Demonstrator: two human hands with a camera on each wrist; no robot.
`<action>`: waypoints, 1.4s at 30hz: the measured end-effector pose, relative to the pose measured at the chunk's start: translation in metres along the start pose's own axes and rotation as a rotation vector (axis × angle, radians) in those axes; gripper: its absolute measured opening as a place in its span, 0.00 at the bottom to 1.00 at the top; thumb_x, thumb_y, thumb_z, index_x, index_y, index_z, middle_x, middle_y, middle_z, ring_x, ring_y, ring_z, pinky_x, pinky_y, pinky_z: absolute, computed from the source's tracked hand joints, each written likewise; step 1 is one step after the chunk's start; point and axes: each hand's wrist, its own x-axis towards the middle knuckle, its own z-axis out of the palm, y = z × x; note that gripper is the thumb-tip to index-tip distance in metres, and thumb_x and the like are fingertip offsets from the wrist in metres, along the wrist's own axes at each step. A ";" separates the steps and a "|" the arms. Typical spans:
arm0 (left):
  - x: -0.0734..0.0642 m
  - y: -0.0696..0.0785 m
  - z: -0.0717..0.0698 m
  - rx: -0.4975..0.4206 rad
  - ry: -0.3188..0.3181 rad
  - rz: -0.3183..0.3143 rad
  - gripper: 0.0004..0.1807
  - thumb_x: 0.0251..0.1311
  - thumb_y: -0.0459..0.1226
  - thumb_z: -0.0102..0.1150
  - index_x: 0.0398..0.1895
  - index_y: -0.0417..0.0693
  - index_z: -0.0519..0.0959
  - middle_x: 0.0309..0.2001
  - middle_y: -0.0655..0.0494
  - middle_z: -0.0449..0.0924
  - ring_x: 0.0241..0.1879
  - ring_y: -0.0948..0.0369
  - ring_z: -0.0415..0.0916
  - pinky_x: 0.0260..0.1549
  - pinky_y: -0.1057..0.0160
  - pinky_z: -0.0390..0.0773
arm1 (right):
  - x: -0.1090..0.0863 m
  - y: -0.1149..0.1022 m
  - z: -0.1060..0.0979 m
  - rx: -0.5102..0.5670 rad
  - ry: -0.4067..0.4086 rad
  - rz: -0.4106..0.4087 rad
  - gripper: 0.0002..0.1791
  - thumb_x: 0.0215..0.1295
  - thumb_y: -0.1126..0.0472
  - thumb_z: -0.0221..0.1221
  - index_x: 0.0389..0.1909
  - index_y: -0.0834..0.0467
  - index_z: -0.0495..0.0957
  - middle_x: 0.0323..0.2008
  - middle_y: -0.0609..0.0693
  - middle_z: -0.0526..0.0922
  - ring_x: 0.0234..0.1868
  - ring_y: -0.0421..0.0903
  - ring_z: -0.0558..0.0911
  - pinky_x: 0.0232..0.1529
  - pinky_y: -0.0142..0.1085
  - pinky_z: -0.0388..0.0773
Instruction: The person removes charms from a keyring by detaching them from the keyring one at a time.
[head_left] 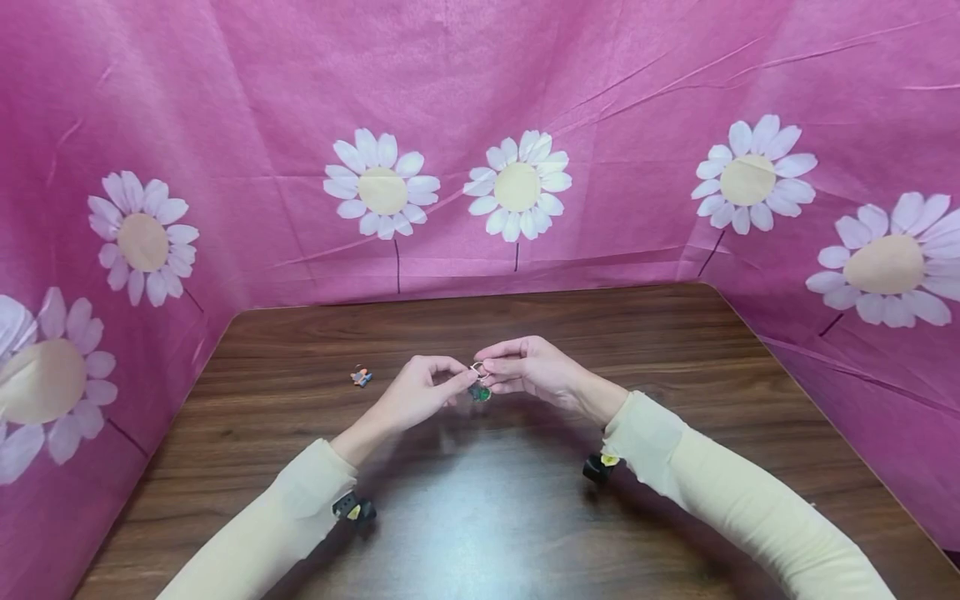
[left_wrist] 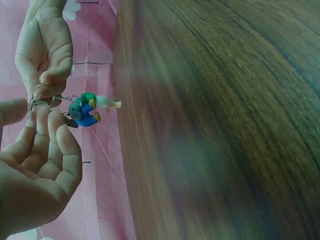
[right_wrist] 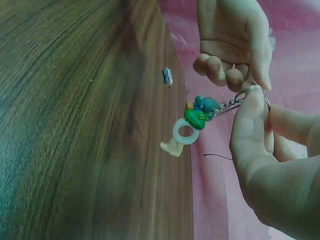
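Both hands meet above the table around a metal key ring (right_wrist: 256,89). My right hand (head_left: 542,373) pinches the ring between thumb and fingers. From the other side, my left hand (head_left: 422,390) pinches at the ring with thumb and forefinger. Short chains hang from it with small figure charms. One charm is a grey-headed figure in blue (left_wrist: 84,112); another is a green figure (right_wrist: 196,119) with a white hoop (right_wrist: 178,131) and a pale piece below. Fingers partly hide where the chains join the ring.
A small orange and blue charm (head_left: 362,377) lies on the wooden table (head_left: 285,433), left of the left hand. A pink cloth (head_left: 450,67) printed with white daisies stands behind the table and along both sides.
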 end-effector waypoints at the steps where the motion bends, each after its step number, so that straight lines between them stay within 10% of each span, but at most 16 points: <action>1: 0.000 0.000 0.000 -0.009 0.003 -0.004 0.14 0.70 0.45 0.62 0.42 0.42 0.86 0.36 0.45 0.86 0.29 0.53 0.81 0.33 0.46 0.83 | 0.000 0.000 0.000 -0.008 -0.009 0.003 0.24 0.73 0.73 0.55 0.65 0.79 0.65 0.38 0.54 0.88 0.37 0.44 0.87 0.47 0.40 0.84; 12: 0.003 0.004 0.004 -0.107 -0.024 -0.051 0.13 0.70 0.37 0.57 0.42 0.34 0.83 0.33 0.41 0.84 0.26 0.60 0.78 0.30 0.62 0.81 | -0.004 -0.001 -0.005 -0.052 -0.073 0.018 0.20 0.71 0.71 0.57 0.60 0.78 0.71 0.38 0.56 0.88 0.37 0.48 0.88 0.46 0.42 0.85; 30: 0.007 0.003 -0.005 -0.146 -0.151 -0.095 0.16 0.72 0.45 0.59 0.43 0.39 0.84 0.33 0.47 0.84 0.32 0.58 0.80 0.38 0.52 0.82 | -0.003 0.000 -0.006 -0.118 -0.081 0.080 0.13 0.73 0.68 0.56 0.52 0.73 0.77 0.36 0.57 0.86 0.33 0.45 0.86 0.48 0.48 0.84; 42: 0.007 0.002 -0.005 -0.050 -0.061 0.056 0.11 0.66 0.42 0.67 0.44 0.45 0.88 0.40 0.54 0.89 0.43 0.61 0.83 0.46 0.62 0.81 | -0.005 -0.004 -0.011 -0.076 -0.054 0.073 0.08 0.71 0.68 0.58 0.46 0.66 0.80 0.37 0.58 0.86 0.32 0.46 0.86 0.47 0.49 0.84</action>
